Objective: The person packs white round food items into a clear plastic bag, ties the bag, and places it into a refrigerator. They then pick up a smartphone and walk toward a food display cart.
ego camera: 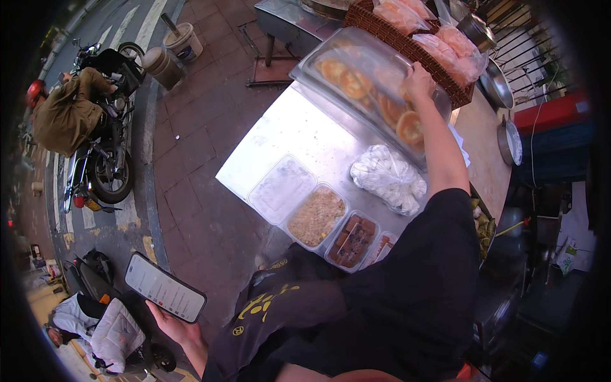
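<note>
My left hand (177, 328), low on the left, holds a smartphone (165, 287) with its lit screen facing up. At the far side of the metal table my right hand (420, 85) grips a clear plastic cover (329, 45) at its top; the fingertips are partly hidden. Round golden pastries (354, 85) show through the cover. Nearer me on the table lies a knotted clear bag of white lumps (387, 179). Along the near edge stand a whitish translucent container (282, 188), a tub of beige crumbly food (317, 216) and a tub of brown blocks (352, 240).
Behind the cover is a brown woven basket (382, 28) with bags of pinkish food (451, 50). Metal pans (499, 86) hang at the right. Two buckets (184, 43) stand on the pavement. Beyond them a person sits on a motorcycle (107, 162); another person is on a scooter (88, 281).
</note>
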